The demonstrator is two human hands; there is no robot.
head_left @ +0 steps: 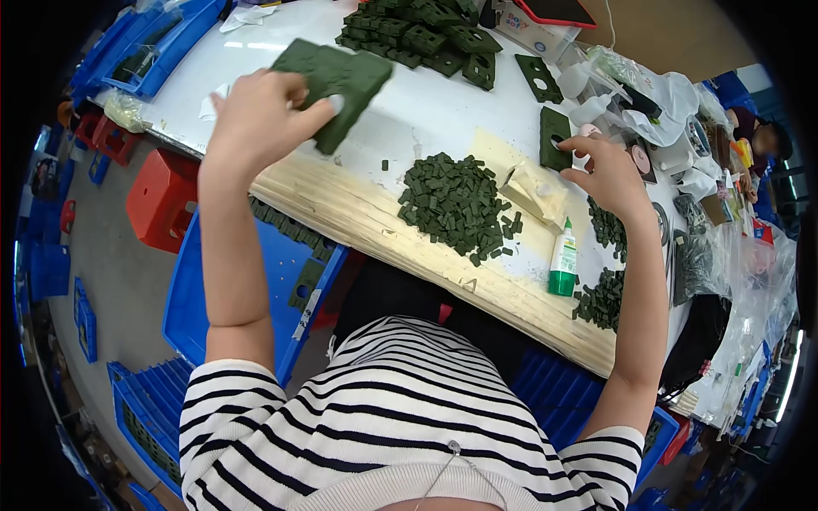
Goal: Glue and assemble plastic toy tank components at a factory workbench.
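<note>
My left hand (260,119) is closed on a thick dark green rectangular plate (345,81), tilted above the table's far left part. Its thumb lies across the near face, while the far fingers are partly hidden. Farther right, my right hand (605,170) has its thumb and fingers spread at the edge of a smaller green plate with a round hole (554,128). A fingertip appears to touch that plate beside the hole. Between the hands lies a heap of small dark green blocks (452,204), with one loose block (385,165) to its left.
Stacked green parts (417,34) stand at the back, near another holed plate (538,78). A green-and-white glue bottle (563,260) stands by smaller block piles (601,300). Plastic bags (656,85) crowd the right; a blue bin (213,289) and red stool (162,200) are left.
</note>
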